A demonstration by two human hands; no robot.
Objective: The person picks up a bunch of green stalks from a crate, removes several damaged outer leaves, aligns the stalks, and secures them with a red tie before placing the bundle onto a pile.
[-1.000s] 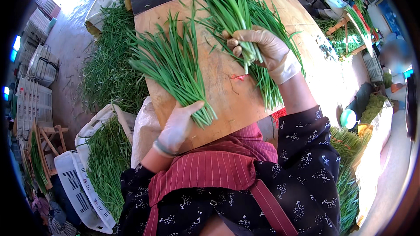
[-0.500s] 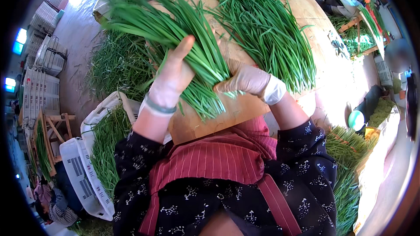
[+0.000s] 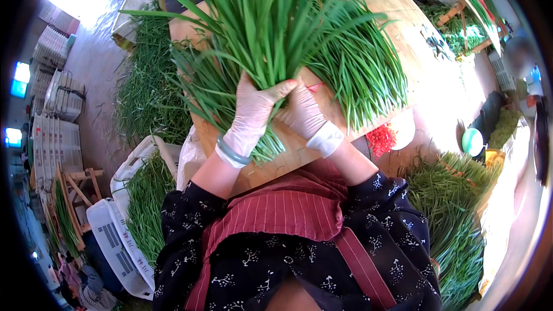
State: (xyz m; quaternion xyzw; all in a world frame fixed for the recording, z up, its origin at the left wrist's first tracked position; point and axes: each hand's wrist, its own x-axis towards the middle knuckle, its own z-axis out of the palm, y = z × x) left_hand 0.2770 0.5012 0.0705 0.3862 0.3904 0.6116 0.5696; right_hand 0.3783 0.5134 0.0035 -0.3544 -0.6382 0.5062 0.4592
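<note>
Over the wooden board, a bunch of garlic chives (image 3: 259,29) stands with its long green leaves fanned upward and away from me. My left hand (image 3: 252,109), in a thin pale glove with a grey-green band at the wrist, is closed round the left side of the stems. Close beside it, my right hand (image 3: 305,112), also gloved, grips the same bunch from the right. The lower stem ends are hidden by my hands. A flat pile of chives (image 3: 363,63) lies to the right on the board, and a looser pile (image 3: 204,72) lies under my left hand.
The wooden board (image 3: 282,164) spans the space in front of me. White crates (image 3: 118,242) stand at lower left, one filled with chives. More greens (image 3: 152,75) lie on the floor at left and in a heap (image 3: 455,207) at right. Red ties (image 3: 381,138) hang beside the board.
The bunch has swung from leaning left to nearly upright, leaves pointing away from me. My hands have come together round its stems. Red ties now show at the board's right side.
</note>
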